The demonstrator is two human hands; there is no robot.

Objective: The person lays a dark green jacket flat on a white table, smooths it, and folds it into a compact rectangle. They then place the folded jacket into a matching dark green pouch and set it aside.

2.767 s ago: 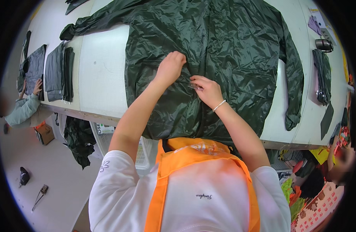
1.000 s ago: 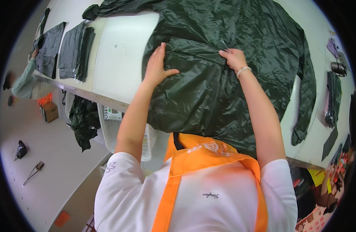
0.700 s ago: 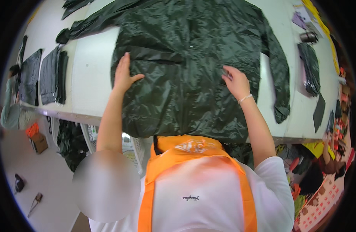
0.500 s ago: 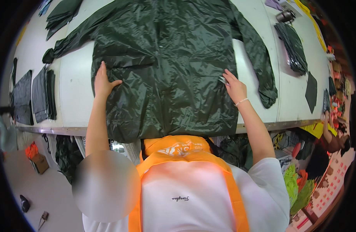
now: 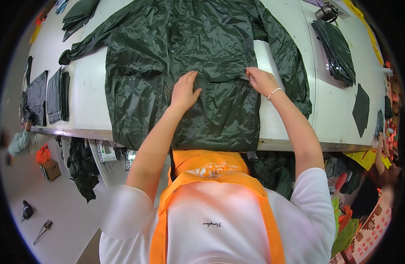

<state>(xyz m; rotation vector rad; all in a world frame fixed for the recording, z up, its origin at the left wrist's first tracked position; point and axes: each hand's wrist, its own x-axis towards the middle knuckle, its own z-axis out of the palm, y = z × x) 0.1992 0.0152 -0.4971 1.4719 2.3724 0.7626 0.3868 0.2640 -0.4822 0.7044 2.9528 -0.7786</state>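
A dark green, shiny jacket (image 5: pixel 220 114) lies spread on the white table (image 5: pixel 90 92), its lower hem at the front edge and its sleeves out to both sides. My left hand (image 5: pixel 184 91) rests on the jacket's middle with fingers stretched out, beside the inner end of the right pocket. At that pocket's outer end, my right hand (image 5: pixel 260 82) is closed around a small silvery pointed tool that looks like thread snips (image 5: pixel 245 78), mostly hidden by the fingers. The pocket opening (image 5: pixel 224 79) gapes slightly between both hands.
Folded dark garments (image 5: pixel 58 97) lie at the left, with another stack (image 5: pixel 336 53) at the right near a metal cup (image 5: pixel 326 13). A flat dark piece (image 5: pixel 361 110) lies at the far right. Below the table are a white basket (image 5: pixel 110 165) and hanging dark fabric (image 5: pixel 81 165).
My left hand has moved right from the jacket's left side to its middle. My right hand has shifted slightly up and left to the pocket, which now gapes. The jacket has shifted slightly.
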